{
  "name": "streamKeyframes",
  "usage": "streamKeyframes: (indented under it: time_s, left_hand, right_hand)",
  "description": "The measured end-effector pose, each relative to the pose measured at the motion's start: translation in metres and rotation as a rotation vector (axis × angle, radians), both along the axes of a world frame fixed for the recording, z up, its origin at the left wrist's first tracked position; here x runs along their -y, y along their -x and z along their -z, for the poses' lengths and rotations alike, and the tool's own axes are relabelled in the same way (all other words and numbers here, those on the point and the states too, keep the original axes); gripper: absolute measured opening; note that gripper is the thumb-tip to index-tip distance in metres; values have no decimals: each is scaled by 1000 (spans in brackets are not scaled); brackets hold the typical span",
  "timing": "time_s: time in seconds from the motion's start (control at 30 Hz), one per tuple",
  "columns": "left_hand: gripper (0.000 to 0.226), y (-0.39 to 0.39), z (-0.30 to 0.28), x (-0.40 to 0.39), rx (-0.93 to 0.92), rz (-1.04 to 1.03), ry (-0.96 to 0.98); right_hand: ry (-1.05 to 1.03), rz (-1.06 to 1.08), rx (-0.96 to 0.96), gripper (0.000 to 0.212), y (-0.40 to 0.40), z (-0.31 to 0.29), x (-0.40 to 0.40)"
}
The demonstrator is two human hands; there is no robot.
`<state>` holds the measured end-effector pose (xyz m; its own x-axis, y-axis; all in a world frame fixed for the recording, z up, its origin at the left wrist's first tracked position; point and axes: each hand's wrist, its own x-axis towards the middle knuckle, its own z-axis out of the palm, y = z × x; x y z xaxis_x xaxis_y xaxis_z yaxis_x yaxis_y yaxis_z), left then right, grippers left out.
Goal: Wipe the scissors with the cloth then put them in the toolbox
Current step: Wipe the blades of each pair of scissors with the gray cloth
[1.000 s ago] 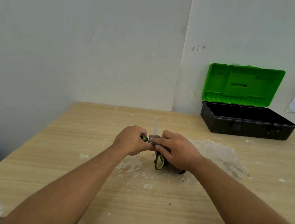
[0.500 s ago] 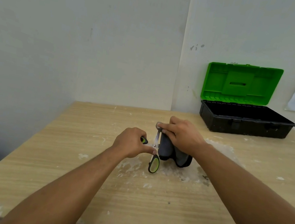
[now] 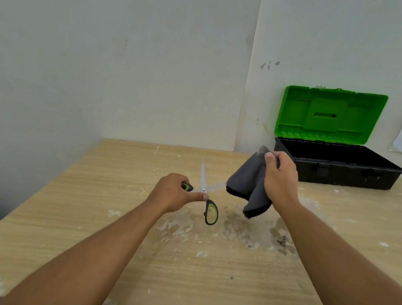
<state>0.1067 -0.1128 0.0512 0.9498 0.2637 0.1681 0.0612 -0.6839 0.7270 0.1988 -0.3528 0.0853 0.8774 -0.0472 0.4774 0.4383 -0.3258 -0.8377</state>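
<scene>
The right hand (image 3: 279, 181) now holds the grey cloth (image 3: 247, 184) bunched in a closed grip and lifted up and to the right, clear of the scissors (image 3: 203, 192), where half a second ago it was pressed around the blade. The left hand (image 3: 174, 194) still grips one scissor handle, index finger laid out along the pivot, and the scissors have swung open above the table (image 3: 78, 211): one blade points up and away, the other reaches toward the cloth. That reads as a wiping stroke just finished, either with another pass to come or the move to the open toolbox (image 3: 336, 164) at the back right. The handle inside the left hand is mostly hidden, the second blade is blurred and its tip lost behind the cloth, and the toolbox interior is too dark to make out.
</scene>
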Motion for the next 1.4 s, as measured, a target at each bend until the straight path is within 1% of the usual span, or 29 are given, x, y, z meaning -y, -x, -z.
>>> streamKeyframes:
  time_s: [0.07, 0.2, 0.37, 0.43, 0.53, 0.67, 0.73, 0.8, 0.87, 0.93, 1.07, 1.13, 1.27, 1.33, 1.4]
  left_hand:
    - [64, -1, 0, 2, 15, 1, 16]
    - [59, -2, -1, 10, 40, -4, 43]
    - [57, -1, -5, 16, 69, -8, 64]
    - [59, 0, -5, 17, 82, -10, 62]
    - [58, 0, -7, 17, 102, -24, 61]
    - [56, 2, -5, 14, 107, -16, 58]
    - [56, 2, -3, 13, 102, -10, 64]
    - [57, 3, -2, 12, 109, -11, 83]
    - [57, 3, -3, 13, 112, -2, 95]
    - [58, 3, -2, 15, 110, 18, 107]
    - [58, 2, -5, 18, 120, 40, 147]
    - [58, 2, -8, 18, 116, 44, 143]
    - [60, 3, -11, 15, 90, 30, 74]
    - [60, 3, -9, 14, 72, 4, 26]
    - [59, 3, -8, 15, 52, -6, -15]
  right_hand:
    - [9, -22, 24, 20, 12, 5, -4]
    - [182, -185, 67, 8, 33, 21, -20]
    - [295, -332, 163, 7, 43, 25, -29]
    - [297, -378, 153, 12, 43, 21, -32]
    - [368, -460, 137, 20, 43, 18, -33]
    - [500, -549, 55, 19, 39, 11, -27]
    - [565, -550, -3, 17, 37, 8, -23]
    - [527, -484, -54, 16, 34, 7, -21]
    - [407, -412, -109, 17, 34, 8, -21]
    - [292, -394, -181, 18, 37, 9, -24]
    - [127, -535, -340, 22, 40, 9, -29]
    - [84, -590, -367, 22, 38, 9, -26]
    - [124, -580, -294, 24, 35, 9, -19]
    - [113, -529, -201, 24, 37, 9, -17]
    - [169, -486, -58, 22, 42, 9, -18]
